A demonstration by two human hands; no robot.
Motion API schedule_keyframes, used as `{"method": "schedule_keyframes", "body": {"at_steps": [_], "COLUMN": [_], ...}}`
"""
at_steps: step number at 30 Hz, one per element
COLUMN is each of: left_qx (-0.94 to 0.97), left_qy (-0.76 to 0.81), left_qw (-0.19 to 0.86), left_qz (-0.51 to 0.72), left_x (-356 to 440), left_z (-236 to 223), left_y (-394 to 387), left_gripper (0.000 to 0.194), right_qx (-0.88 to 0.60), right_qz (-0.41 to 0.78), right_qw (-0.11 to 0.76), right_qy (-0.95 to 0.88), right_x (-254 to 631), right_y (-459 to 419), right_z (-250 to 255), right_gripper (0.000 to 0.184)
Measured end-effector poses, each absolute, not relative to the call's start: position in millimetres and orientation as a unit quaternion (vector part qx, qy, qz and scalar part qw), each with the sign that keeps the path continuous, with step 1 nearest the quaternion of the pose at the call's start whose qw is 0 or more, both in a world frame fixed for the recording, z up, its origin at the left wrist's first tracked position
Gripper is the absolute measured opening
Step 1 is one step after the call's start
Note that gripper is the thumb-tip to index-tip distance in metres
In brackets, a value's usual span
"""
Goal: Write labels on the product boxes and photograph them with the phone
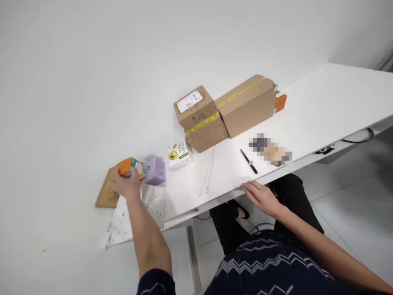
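Observation:
At the far left end of the table, my left hand (126, 185) grips a small orange and green box (132, 166). A purple box (155, 171) stands just to the right of that box. Below the hand lies a white patterned bag (153, 200), and a brown padded envelope (107, 192) lies behind it. My right hand (260, 197) rests on the table's front edge, its fingers stretched out and holding nothing. A black pen (248, 161) lies a little beyond those fingers.
A white box with an avocado print (180, 155) stands beside a brown speckled carton (202, 119). A longer brown carton (248, 106) adjoins it, with an orange box (280, 103) at its far end. A blurred-out object (270, 150) lies near the pen. The white wall rises behind.

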State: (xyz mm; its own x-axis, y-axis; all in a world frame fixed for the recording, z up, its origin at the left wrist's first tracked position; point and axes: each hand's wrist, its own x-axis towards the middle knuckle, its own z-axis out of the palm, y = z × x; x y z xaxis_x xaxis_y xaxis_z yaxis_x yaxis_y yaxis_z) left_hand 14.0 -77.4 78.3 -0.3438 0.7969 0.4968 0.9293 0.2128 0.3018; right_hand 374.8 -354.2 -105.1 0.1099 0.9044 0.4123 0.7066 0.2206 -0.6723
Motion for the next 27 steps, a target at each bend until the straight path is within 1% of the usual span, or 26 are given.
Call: {"method": "schedule_keyframes", "body": {"at_steps": [1,2,3,6,8,9,12,14,16,18,20,22,24,25,27], "left_qx": [-0.556,-0.590,-0.622,-0.720,-0.762,-0.769,-0.776,-0.784,-0.796,-0.796,-0.776,-0.745,-0.722,-0.715,-0.712], "left_qy": [-0.751,-0.709,-0.668,-0.534,-0.470,-0.461,-0.476,-0.484,-0.466,-0.436,-0.424,-0.419,-0.397,-0.383,-0.369], "left_qw": [0.137,0.141,0.122,-0.017,-0.106,-0.134,-0.146,-0.167,-0.223,-0.279,-0.326,-0.381,-0.447,-0.474,-0.498], "left_qz": [-0.330,-0.359,-0.390,-0.442,-0.433,-0.421,-0.387,-0.351,-0.317,-0.313,-0.334,-0.352,-0.349,-0.343,-0.329], "left_x": [26,41,59,124,171,192,238,247,241,227,212,203,204,207,215], "left_z": [76,70,61,16,-21,-39,-73,-78,-76,-73,-75,-82,-90,-93,-92], "left_y": [-93,-110,-128,-184,-216,-229,-258,-268,-270,-267,-260,-252,-248,-248,-253], "left_gripper": [0.067,0.067,0.070,0.066,0.062,0.060,0.065,0.074,0.084,0.087,0.082,0.077,0.074,0.072,0.062], "right_qx": [-0.617,-0.619,-0.619,-0.613,-0.612,-0.614,-0.625,-0.632,-0.638,-0.644,-0.650,-0.659,-0.673,-0.681,-0.699], "right_qz": [0.120,0.123,0.124,0.114,0.102,0.097,0.093,0.102,0.124,0.155,0.185,0.201,0.199,0.194,0.177], "right_qw": [0.421,0.421,0.422,0.424,0.421,0.419,0.418,0.426,0.439,0.453,0.460,0.453,0.427,0.412,0.390], "right_qy": [-0.654,-0.651,-0.651,-0.656,-0.662,-0.662,-0.652,-0.639,-0.620,-0.597,-0.575,-0.566,-0.570,-0.573,-0.573], "right_x": [377,378,379,378,377,377,381,385,389,390,388,383,376,372,368], "right_y": [-357,-359,-360,-360,-360,-360,-363,-366,-367,-365,-359,-349,-338,-332,-325], "right_z": [-106,-106,-106,-104,-103,-102,-102,-101,-100,-98,-97,-97,-97,-97,-95], "right_gripper": [0.029,0.029,0.029,0.029,0.028,0.028,0.026,0.026,0.026,0.028,0.033,0.047,0.061,0.062,0.056]}}
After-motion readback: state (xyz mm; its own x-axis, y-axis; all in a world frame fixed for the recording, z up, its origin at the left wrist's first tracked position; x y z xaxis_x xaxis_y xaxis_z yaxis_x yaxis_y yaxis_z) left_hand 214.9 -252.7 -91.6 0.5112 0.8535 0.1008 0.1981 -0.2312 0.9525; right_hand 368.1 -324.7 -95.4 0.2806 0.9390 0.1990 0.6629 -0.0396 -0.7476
